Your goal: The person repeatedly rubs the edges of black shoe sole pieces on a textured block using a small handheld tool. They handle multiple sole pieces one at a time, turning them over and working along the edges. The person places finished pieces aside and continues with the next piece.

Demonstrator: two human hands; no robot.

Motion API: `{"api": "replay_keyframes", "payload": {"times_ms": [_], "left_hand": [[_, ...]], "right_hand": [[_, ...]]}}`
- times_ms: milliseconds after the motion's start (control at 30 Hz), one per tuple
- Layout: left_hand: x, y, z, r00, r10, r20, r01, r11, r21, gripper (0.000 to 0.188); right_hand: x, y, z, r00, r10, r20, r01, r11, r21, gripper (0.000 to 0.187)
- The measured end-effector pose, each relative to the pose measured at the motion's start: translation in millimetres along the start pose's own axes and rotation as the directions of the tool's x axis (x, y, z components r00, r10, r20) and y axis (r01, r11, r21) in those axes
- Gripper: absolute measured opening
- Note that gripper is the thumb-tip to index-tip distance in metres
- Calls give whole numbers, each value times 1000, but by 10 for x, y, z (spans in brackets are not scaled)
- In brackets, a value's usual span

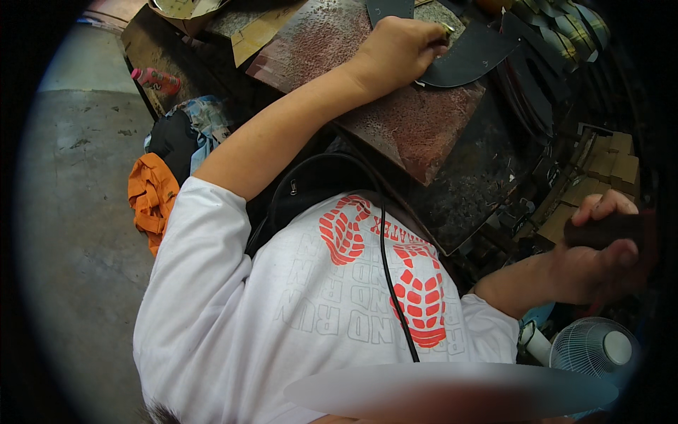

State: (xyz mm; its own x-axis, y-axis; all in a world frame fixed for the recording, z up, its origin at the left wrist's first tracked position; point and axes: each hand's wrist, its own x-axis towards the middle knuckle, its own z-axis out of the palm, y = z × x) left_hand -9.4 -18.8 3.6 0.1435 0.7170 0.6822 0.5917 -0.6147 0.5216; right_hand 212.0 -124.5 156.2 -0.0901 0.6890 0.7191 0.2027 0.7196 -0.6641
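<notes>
My left hand [404, 51] is closed over a worn, pitted reddish board [417, 127]. Between its fingertips shows a small shiny metal piece [448, 30], mostly covered by the fingers. Beside and under those fingers lies a flat, dark curved piece [474, 58], like leather or sheet, with small holes near its edge. Off to the right, my right hand [590, 265] is raised away from the board, its fingers wrapped round a thick dark handle [604, 230]. The handle's far end is lost in the dark rim of the picture.
More dark curved pieces [530, 92] lie right of the board, near layered patterned strips [568, 32]. Brown blocks or boxes [607, 166] are stacked farther right. A fan [597, 348] stands lower right. At left are a pink bottle [159, 80] and an orange cloth [152, 194].
</notes>
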Motion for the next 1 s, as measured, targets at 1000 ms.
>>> {"api": "replay_keyframes", "payload": {"times_ms": [1000], "left_hand": [[-52, -116, 14, 932, -349, 95, 361, 879, -311, 17]], "right_hand": [[-341, 409, -267, 985, 137, 103, -93, 930, -355, 43]]}}
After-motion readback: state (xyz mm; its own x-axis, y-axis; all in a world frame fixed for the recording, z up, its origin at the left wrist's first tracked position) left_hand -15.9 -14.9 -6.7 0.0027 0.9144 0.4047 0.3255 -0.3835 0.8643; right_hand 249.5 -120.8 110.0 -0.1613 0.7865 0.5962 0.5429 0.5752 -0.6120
